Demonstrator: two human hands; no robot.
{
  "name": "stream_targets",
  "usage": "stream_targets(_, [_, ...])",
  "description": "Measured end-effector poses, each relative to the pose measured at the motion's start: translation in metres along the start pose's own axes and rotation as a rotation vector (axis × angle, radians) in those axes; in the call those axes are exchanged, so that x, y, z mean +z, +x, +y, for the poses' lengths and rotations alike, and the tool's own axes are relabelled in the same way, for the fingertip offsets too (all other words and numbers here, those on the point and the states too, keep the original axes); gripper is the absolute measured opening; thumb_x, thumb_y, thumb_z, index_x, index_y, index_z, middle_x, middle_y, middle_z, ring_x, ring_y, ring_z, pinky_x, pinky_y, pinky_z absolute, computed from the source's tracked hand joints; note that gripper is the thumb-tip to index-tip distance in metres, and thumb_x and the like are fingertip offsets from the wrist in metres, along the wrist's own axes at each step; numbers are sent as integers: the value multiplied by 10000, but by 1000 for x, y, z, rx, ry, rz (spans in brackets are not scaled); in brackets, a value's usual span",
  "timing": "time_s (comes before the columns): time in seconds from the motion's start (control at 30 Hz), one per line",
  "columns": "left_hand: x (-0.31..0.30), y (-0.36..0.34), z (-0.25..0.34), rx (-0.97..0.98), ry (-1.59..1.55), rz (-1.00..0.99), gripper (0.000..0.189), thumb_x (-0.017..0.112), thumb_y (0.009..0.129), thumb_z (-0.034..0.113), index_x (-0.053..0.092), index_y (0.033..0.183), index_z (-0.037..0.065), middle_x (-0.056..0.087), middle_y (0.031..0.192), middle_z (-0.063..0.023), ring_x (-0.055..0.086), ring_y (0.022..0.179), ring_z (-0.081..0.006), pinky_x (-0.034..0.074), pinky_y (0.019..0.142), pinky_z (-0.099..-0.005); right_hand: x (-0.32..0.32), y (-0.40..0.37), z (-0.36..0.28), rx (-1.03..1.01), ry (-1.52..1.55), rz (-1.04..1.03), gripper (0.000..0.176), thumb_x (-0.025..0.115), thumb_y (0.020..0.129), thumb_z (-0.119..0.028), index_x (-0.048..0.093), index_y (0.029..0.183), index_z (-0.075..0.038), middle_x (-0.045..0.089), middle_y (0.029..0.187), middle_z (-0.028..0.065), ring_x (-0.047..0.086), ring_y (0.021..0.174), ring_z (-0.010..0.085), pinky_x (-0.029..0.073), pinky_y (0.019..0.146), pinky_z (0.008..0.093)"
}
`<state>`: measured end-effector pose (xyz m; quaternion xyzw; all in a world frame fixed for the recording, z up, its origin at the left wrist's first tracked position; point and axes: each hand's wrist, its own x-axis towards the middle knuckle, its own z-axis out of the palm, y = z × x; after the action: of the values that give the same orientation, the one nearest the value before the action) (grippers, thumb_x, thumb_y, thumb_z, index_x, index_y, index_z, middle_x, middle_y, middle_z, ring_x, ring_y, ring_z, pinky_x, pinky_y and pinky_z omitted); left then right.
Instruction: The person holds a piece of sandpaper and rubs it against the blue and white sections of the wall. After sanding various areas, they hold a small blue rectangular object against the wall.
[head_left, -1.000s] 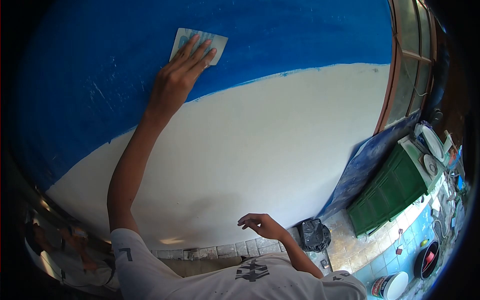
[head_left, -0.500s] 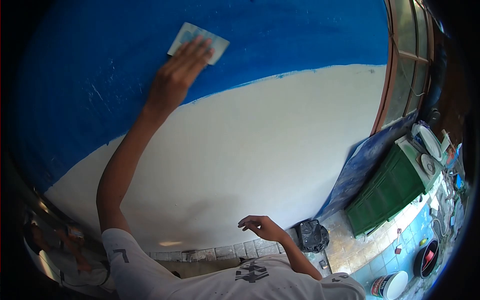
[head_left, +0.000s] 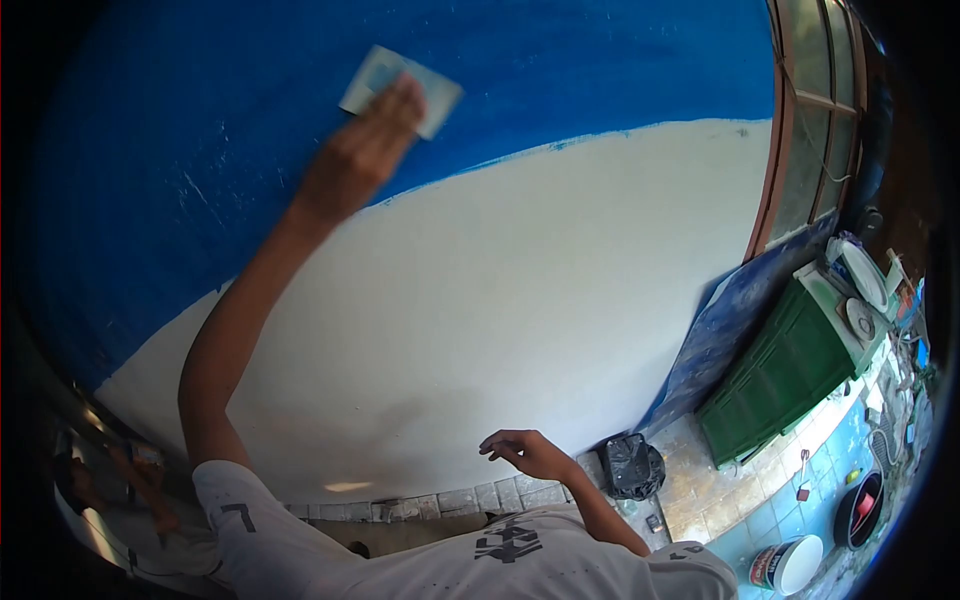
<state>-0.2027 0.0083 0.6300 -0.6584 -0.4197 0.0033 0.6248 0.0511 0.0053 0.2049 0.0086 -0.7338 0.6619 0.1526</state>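
High on the wall, my left hand (head_left: 365, 145) presses a pale rectangular sheet, which looks like sandpaper (head_left: 437, 101), against the blue-painted part (head_left: 560, 70). Its fingers lie over the middle of the sheet, and a bluish smear shows beside them. Motion blurs the fingertips. Lower down, my right hand (head_left: 530, 455) hangs in front of the white part of the wall (head_left: 500, 300), apart from it. Its fingers are loosely bent, with nothing visible in them. Pale scratch marks (head_left: 190, 190) show on the blue paint to the left of my left arm.
A black plastic bag (head_left: 632, 466) sits at the wall's foot. To the right are a green bin (head_left: 780, 375), a paint bucket (head_left: 795, 565), a black basin (head_left: 850, 530) and a framed window (head_left: 808, 180). Another person's arm (head_left: 145, 490) shows at lower left.
My left hand and the sheet have shifted slightly right and down, and more of the bluish smear shows. My right hand keeps its pose. The whole view has tilted a little.
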Motion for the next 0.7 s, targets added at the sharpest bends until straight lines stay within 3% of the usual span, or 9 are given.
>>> stream_targets(0.07, [9,-7,26,218,-106,-50,477,648,942,-45,583,1407,37,575,1472,-130,525,1390,-289,498,1125,-411,5,-1,1,20,-13,-21,217,526,1055,-64,649,1224,-4,745,1125,124,748,1013,231,589,868,357])
stream_targets(0.17, [-4,0,-1,18,1,16,383,700,930,14,649,1309,-1,625,1407,-155,535,1379,-289,477,1149,-418,3,1,-3,15,-10,-37,209,527,1055,-67,654,1203,9,745,1126,127,749,1005,234,593,879,353])
stream_targets(0.3, [3,-15,19,111,24,-6,376,688,938,8,643,1310,-10,630,1402,-151,536,1381,-285,460,1165,-417,9,0,1,17,8,-39,210,531,1058,-74,655,1203,14,746,1124,126,748,993,227,595,864,346])
stream_targets(0.37, [2,-16,24,124,-93,-67,465,652,937,-53,578,1394,-9,575,1471,-146,502,1407,-319,465,1155,-425,5,1,3,12,-19,-41,214,531,1060,-80,654,1207,15,746,1123,127,748,988,222,595,860,343])
stream_targets(0.5, [11,-25,32,50,-29,-27,465,648,939,-61,566,1396,-22,558,1478,-178,498,1410,-322,466,1157,-427,9,2,15,18,0,-71,233,524,1080,-133,652,1220,2,743,1114,126,749,978,210,589,861,337])
stream_targets(0.63, [12,-18,36,99,-41,-16,490,629,933,-95,540,1412,-41,549,1480,-197,495,1410,-332,465,1154,-436,10,5,13,69,59,-120,236,532,1067,-72,641,1262,3,714,1202,120,725,1072,226,575,947,353])
stream_targets(0.7, [9,-14,28,17,-71,13,483,637,931,-87,545,1404,-48,547,1480,-203,496,1409,-334,458,1161,-438,9,7,15,100,35,-130,236,532,1071,-82,640,1263,2,710,1209,119,724,1076,226,574,948,351])
